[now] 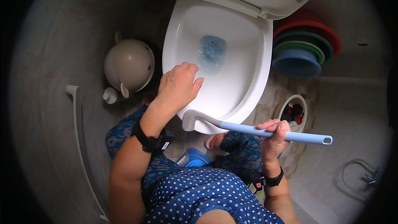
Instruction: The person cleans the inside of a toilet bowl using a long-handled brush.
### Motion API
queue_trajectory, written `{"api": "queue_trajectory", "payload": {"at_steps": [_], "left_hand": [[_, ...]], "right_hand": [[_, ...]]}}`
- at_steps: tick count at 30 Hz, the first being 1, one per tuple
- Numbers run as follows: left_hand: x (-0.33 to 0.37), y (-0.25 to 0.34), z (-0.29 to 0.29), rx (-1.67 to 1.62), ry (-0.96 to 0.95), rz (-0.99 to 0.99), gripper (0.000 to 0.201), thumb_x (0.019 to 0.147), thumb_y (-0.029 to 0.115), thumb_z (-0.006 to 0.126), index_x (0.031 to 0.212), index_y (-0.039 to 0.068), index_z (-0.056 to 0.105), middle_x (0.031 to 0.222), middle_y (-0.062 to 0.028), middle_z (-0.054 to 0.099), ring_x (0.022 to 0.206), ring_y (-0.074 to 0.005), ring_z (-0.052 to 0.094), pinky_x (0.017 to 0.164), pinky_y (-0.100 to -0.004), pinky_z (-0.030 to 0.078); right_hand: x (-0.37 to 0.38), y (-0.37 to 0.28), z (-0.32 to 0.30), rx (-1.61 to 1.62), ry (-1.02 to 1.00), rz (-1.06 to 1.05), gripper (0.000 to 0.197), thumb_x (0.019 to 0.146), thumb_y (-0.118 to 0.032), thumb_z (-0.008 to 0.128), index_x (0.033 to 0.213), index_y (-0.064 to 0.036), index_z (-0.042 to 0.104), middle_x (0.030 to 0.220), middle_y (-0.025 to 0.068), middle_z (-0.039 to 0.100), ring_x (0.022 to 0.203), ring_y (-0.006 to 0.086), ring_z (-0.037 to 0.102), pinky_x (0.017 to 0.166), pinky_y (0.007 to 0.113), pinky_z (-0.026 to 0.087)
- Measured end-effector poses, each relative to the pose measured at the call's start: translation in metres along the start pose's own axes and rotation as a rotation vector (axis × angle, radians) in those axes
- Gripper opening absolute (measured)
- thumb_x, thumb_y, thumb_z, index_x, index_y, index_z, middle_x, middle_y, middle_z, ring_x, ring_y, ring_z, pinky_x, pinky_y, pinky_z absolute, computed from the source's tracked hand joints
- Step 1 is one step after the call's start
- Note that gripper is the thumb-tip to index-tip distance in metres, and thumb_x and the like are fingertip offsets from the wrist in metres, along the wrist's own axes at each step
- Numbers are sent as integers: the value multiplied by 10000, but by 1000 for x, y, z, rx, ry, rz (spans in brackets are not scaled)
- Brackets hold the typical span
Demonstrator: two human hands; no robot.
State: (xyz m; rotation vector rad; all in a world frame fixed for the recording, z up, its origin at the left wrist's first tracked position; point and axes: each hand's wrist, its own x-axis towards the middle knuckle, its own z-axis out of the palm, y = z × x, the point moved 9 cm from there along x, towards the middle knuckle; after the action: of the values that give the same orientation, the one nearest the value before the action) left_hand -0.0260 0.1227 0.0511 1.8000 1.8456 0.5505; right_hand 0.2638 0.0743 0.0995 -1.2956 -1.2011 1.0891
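Observation:
A toilet brush with a light-blue handle (302,137) and a grey, curved head (192,120) lies level across the front of the white toilet bowl (265,70). My right hand (274,135) is closed round its handle; the head is by the bowl's front left rim. My left hand (180,84) hovers over the bowl's left side, thumb apart from the bent fingers, nothing visible in it. The fingertips are partly hidden. Bluish water (213,49) with some foam stands at the bottom of the bowl.
The toilet seat (232,2) is raised at the back. To the left stand a beige round-lidded bin (129,64) and a white bottle (110,96). Stacked basins (297,64) and a small basket (304,103) are on the right. A blue item (195,157) sits between my legs.

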Motion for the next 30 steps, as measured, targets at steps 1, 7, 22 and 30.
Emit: {"api": "queue_trajectory", "payload": {"at_steps": [1,7,22,30], "left_hand": [[0,-1,-2,8,8,1,303,844,219,634,1051,-2,627,1045,-164,643,930,-338,631,822,-402,509],[0,1,-2,14,-1,-3,299,842,224,635,1045,4,631,1036,-157,647,932,-335,633,821,-403,508],[3,-1,-6,7,25,-46,306,844,236,634,1050,10,633,1041,-152,648,932,-337,632,827,-408,503],[5,2,-4,11,11,-37,297,845,229,633,1042,6,631,1034,-154,648,915,-339,635,818,-407,507]], "right_hand": [[0,-4,-14,-44,30,2,377,998,-311,408,733,-47,459,676,154,609,521,174,566,437,240,464],[6,-5,-25,-19,80,7,364,994,-280,411,722,-40,442,652,158,594,481,177,554,405,252,462],[101,71,58,-254,-236,-45,204,885,-191,678,910,6,634,848,91,621,732,142,618,644,252,527],[133,93,97,-511,-387,-264,192,797,-142,731,880,15,659,877,146,658,754,222,639,673,286,507]]}}
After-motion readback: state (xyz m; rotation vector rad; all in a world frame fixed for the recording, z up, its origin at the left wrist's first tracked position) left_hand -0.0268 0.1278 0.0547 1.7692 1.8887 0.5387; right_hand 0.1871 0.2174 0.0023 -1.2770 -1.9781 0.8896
